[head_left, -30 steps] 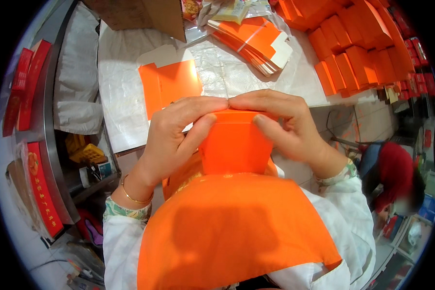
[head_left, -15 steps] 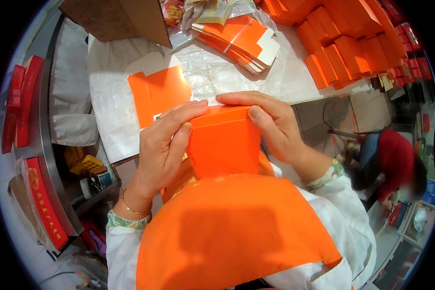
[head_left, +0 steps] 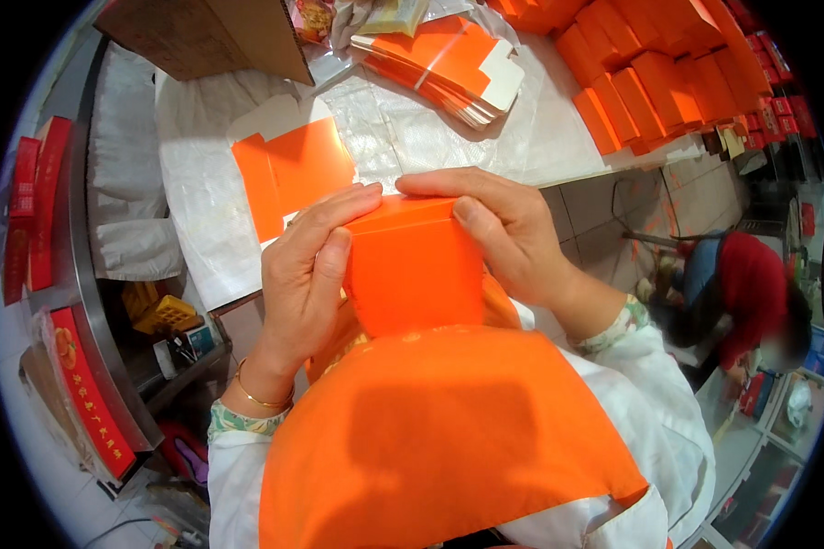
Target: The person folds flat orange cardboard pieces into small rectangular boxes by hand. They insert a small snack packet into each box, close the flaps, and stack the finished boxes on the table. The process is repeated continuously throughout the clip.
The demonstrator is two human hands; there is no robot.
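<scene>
An orange cardboard box (head_left: 412,270) is held upright in front of my chest, just over the near edge of the table. My left hand (head_left: 307,274) grips its left side, thumb on the front face and fingers over the top edge. My right hand (head_left: 504,233) clasps the right side, with its fingers pressing along the top flap. A flat unfolded orange box blank (head_left: 293,174) lies on the white-covered table (head_left: 201,183) right beyond my left hand. A large orange sheet (head_left: 439,439) covers my lap and hides the box's lower end.
A stack of flat orange blanks (head_left: 449,64) lies further back on the table. Rows of assembled orange boxes (head_left: 659,78) fill the right end. A brown carton (head_left: 211,37) stands at the back left. Red boxes (head_left: 32,210) line a metal shelf at left. A person in red (head_left: 751,293) crouches at right.
The view has shifted slightly, so the box and both hands sit a little lower and more central. My fingers have kept pressing along the box's top edge; the grip is unchanged.
</scene>
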